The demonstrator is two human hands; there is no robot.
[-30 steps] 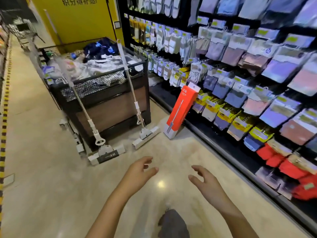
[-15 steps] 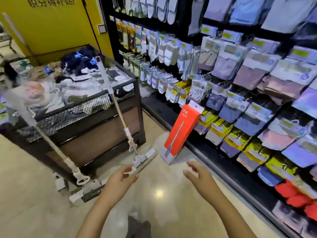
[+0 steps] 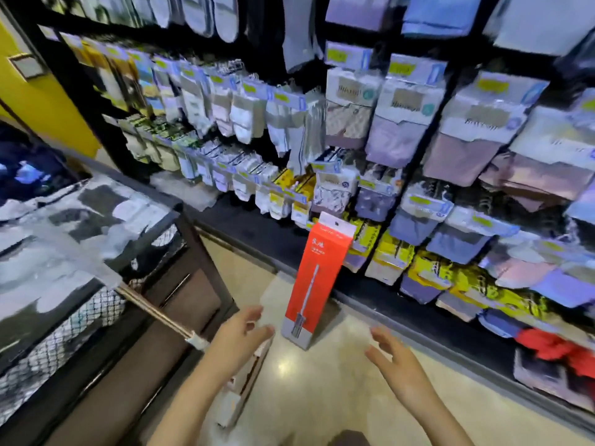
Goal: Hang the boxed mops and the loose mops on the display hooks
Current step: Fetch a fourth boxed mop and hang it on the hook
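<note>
A tall red boxed mop (image 3: 317, 281) stands on the floor, leaning against the base of the black display rack (image 3: 415, 162). My left hand (image 3: 240, 334) hovers open just left of the box's foot, fingers spread. My right hand (image 3: 394, 358) is open to the right of the box, apart from it. A loose mop leans on the bin at left; its pale handle (image 3: 154, 312) runs down behind my left hand to a white head (image 3: 241, 387) on the floor. Neither hand touches anything.
A dark mesh-sided bin (image 3: 96, 304) full of bagged goods fills the left side. The rack on the right carries many hanging packets of socks and underwear down to a low black ledge (image 3: 418, 326). Beige tiled floor (image 3: 322, 397) lies between them.
I have moved forward and turned right; the red box is now close, between my hands. Both hands have reached forward toward it. A second loose mop has left the view.
</note>
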